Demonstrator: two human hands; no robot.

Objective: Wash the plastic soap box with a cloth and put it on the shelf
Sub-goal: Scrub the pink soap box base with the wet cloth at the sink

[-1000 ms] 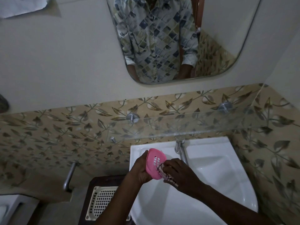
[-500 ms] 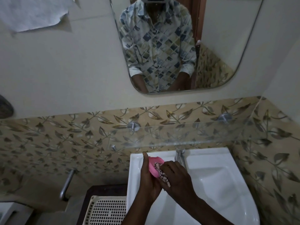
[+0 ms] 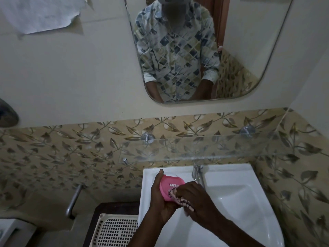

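Observation:
A pink plastic soap box (image 3: 169,185) with slots in its base is held on edge over the white sink (image 3: 236,198). My left hand (image 3: 160,198) grips it from the left, thumb along its rim. My right hand (image 3: 194,202) holds a checked cloth (image 3: 179,198) bunched against the box's inner face. A clear glass shelf (image 3: 204,147) runs along the tiled wall just above the sink, on metal pegs.
A chrome tap (image 3: 196,171) stands at the back of the sink, right beside the box. A white perforated basket (image 3: 115,230) sits on a dark stand to the left. A metal bar (image 3: 73,200) juts from the left wall. A mirror (image 3: 249,50) hangs above.
The view has tilted upward. My left hand has turned the box so its slotted inside shows more, and my right hand has shifted the cloth lower across it.

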